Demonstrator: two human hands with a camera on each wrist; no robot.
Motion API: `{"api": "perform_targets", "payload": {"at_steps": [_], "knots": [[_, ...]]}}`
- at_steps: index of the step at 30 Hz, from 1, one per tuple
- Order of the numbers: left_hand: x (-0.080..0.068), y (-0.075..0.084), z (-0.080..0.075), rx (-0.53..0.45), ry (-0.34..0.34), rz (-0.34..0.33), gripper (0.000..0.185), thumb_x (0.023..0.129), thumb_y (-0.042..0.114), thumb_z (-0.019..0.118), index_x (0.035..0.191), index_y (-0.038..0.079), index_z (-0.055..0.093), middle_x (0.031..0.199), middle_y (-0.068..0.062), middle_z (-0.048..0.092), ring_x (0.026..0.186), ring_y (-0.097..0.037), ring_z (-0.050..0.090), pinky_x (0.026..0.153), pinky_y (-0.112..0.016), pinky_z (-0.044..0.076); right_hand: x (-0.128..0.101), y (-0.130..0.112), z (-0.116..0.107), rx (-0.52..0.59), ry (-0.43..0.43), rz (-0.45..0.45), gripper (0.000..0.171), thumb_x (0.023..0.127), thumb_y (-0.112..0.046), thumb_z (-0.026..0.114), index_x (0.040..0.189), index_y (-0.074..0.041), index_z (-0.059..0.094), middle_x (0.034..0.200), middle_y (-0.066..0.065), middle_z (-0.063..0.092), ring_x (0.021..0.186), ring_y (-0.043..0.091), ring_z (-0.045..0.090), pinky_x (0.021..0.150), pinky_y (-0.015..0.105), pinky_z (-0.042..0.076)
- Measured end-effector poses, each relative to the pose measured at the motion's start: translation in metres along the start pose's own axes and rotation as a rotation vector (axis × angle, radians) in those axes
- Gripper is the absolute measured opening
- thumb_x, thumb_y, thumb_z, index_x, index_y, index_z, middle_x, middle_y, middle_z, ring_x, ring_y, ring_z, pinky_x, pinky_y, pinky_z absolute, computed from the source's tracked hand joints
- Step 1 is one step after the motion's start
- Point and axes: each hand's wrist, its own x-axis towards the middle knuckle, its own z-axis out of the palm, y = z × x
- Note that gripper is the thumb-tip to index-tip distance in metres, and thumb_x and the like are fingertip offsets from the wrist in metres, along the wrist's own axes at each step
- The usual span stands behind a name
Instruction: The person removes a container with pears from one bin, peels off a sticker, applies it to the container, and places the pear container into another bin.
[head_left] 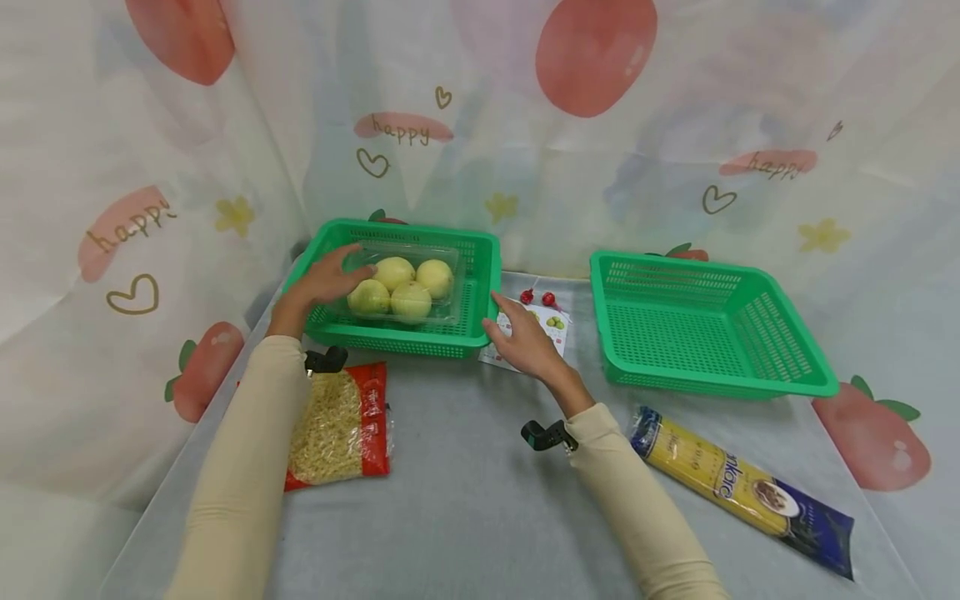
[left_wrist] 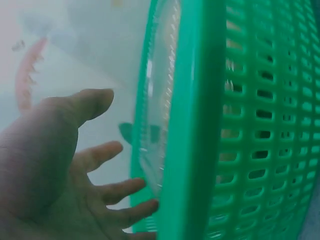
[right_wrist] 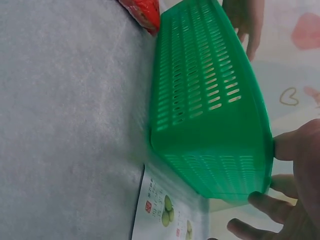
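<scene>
A green slotted basket stands at the back left of the table. In it lies a clear plastic box of yellow-green round fruits. My left hand reaches over the basket's left rim with relaxed, spread fingers at the box's left edge. My right hand is open beside the basket's right front corner, thumb at its wall, over a printed card.
A second green basket sits at the right with nothing in it. A red bag of noodles lies front left, a yellow and blue spaghetti packet front right. Two small red objects lie behind the card. Patterned cloth surrounds the table.
</scene>
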Motion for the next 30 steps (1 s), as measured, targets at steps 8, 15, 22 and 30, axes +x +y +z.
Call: {"api": "perform_targets", "payload": {"at_steps": [8,15,22,30], "knots": [[0.021,-0.019,-0.005,-0.179,-0.049,-0.153,0.089,0.112,0.049,0.044,0.17,0.005,-0.007,0.175,-0.028,-0.005,0.158,-0.054,0.014,0.122,-0.07,0.027,0.0,-0.005,-0.002,-0.041,-0.004,0.021,0.066,0.111,-0.037,0.052,0.169,-0.013,0.03,0.172,0.013,0.033,0.159,0.037,0.03,0.123,0.063,0.033],[0.029,-0.033,-0.007,-0.245,-0.105,-0.293,0.093,0.11,0.054,0.044,0.167,-0.007,0.002,0.173,-0.032,0.011,0.156,-0.051,0.024,0.12,-0.064,0.037,0.002,-0.011,-0.001,-0.056,-0.028,0.007,0.067,0.112,-0.035,0.052,0.169,-0.011,0.028,0.172,0.013,0.033,0.159,0.036,0.03,0.124,0.061,0.032],[0.037,-0.039,-0.007,-0.332,-0.096,-0.356,0.101,0.108,0.057,0.047,0.167,-0.004,-0.008,0.171,-0.034,0.013,0.151,-0.053,0.033,0.117,-0.063,0.042,0.002,-0.011,-0.003,-0.057,-0.051,0.006,0.068,0.112,-0.034,0.053,0.169,-0.01,0.027,0.172,0.013,0.033,0.159,0.035,0.03,0.125,0.061,0.031],[0.039,-0.032,-0.002,-0.499,-0.061,-0.343,0.097,0.106,0.057,0.051,0.171,0.007,-0.002,0.176,-0.025,0.003,0.155,-0.051,0.028,0.119,-0.06,0.041,-0.001,-0.004,-0.007,-0.076,-0.044,0.011,0.067,0.112,-0.038,0.052,0.169,-0.011,0.028,0.172,0.013,0.033,0.159,0.037,0.03,0.123,0.063,0.032]]}}
